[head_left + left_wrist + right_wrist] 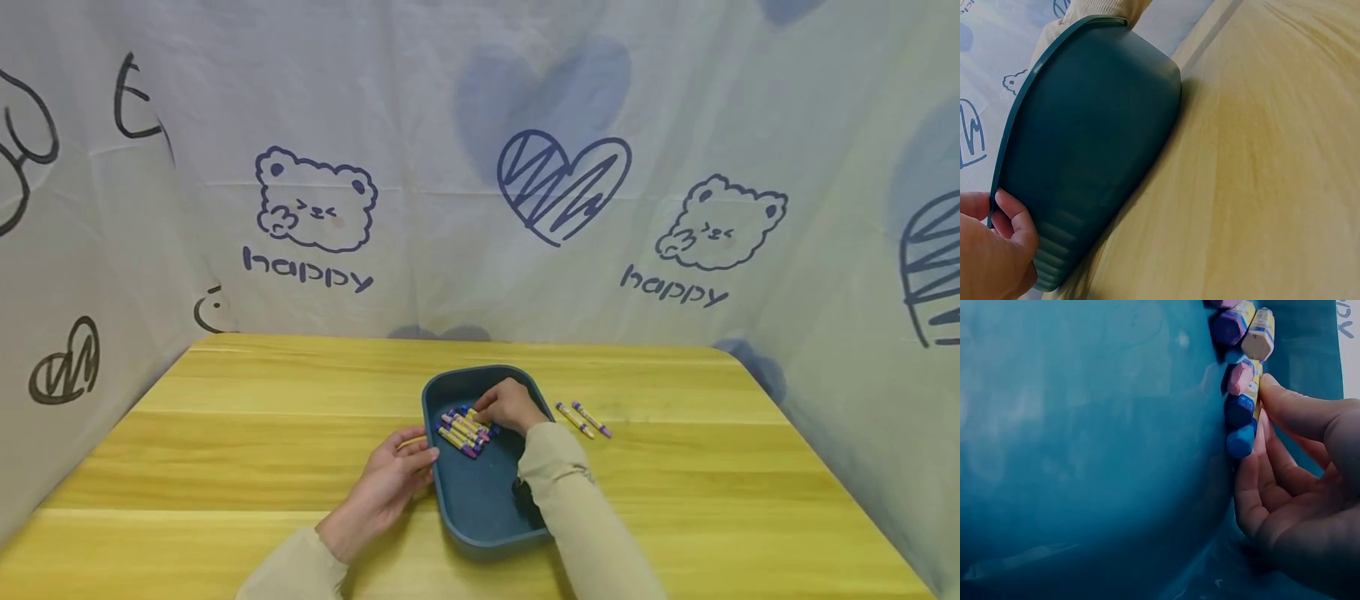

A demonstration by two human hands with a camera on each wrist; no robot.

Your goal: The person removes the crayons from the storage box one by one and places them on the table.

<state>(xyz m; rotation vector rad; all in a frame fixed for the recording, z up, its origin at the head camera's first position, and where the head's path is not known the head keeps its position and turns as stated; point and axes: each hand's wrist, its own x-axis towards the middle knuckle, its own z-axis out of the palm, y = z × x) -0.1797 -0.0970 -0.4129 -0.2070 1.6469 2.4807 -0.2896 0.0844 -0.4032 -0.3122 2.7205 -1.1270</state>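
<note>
A dark teal plastic bin [483, 496] with rounded corners stands on the table. Inside it, toward the far left, lies a pile of several yellow-wrapped crayons [459, 435] with purple, blue and pink ends. My left hand [393, 473] grips the bin's left wall; the left wrist view shows thumb and finger pinching the rim [1005, 147]. Reaching into the bin, my right hand [512, 406] pinches a crayon at the pile's right side. In the right wrist view, thumb and fingers [1282, 465] close around the stacked crayons [1241, 409], partly covering the one held.
Two more crayons, one yellow-tipped [574, 421] and one purple-tipped [592, 419], lie on the wooden table [262, 450] right of the bin. A printed cloth [420, 167] hangs behind the table and along both sides.
</note>
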